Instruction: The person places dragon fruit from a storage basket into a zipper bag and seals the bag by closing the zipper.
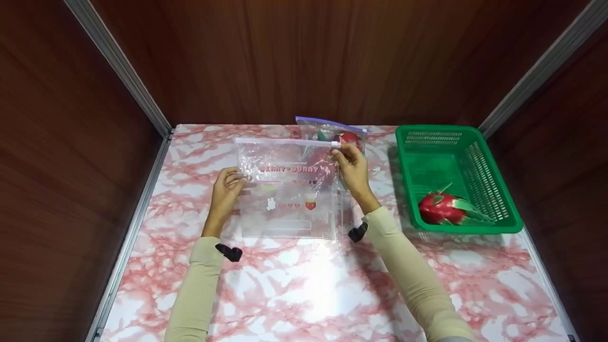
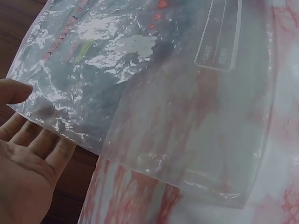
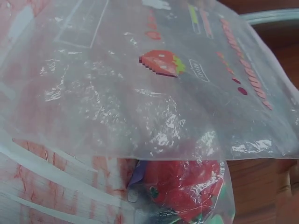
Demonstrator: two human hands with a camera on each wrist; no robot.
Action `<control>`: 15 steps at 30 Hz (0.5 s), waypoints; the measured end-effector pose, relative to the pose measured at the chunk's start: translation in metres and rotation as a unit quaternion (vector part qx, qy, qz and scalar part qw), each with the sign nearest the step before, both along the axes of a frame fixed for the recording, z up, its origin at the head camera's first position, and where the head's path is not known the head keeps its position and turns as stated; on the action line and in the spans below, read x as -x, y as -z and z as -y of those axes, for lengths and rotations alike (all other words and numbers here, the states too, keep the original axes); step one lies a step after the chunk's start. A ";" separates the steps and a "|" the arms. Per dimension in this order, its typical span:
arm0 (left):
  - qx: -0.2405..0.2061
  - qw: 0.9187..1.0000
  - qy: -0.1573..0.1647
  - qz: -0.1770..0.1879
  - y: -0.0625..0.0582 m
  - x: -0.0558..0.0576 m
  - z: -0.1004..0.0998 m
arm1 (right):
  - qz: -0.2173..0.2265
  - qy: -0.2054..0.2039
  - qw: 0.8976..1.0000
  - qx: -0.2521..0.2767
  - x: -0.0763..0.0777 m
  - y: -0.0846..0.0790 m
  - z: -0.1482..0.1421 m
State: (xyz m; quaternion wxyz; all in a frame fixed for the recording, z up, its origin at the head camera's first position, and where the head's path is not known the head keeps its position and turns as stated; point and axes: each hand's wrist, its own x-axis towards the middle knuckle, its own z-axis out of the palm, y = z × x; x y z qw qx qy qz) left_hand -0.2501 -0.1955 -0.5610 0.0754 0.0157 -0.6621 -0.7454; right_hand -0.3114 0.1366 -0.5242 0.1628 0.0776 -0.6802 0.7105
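Observation:
A clear zip bag (image 1: 285, 194) printed with pink lettering, a rabbit and a strawberry is held up above the table. My left hand (image 1: 224, 194) pinches its left edge; in the left wrist view the thumb (image 2: 16, 91) lies on the near face and the fingers behind. At the upper right corner, beside the white slider, my right hand (image 1: 354, 173) grips the bag. No dragon fruit shows inside it. Partly hidden behind it is a second zip bag (image 1: 308, 126) with a purple zip, and a red dragon fruit (image 1: 349, 138) is in that one.
To the right stands a green plastic basket (image 1: 405, 180) with slotted sides. One dragon fruit (image 1: 441, 209) lies in its near end. The table (image 1: 266, 294) has a red and white marbled top, and dark wood-look panels (image 1: 285, 57) enclose it at the back and sides.

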 end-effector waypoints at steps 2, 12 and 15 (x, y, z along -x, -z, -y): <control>0.012 1.000 -0.005 -0.008 -0.002 0.002 0.000 | -0.002 0.005 1.000 0.000 0.000 0.000 0.000; 0.082 0.984 -0.142 -0.071 -0.023 0.011 -0.003 | -0.020 -0.001 1.000 -0.001 -0.019 -0.025 0.004; 0.073 0.979 -0.164 -0.097 -0.033 0.014 -0.006 | -0.020 0.004 1.000 -0.017 -0.015 -0.018 0.003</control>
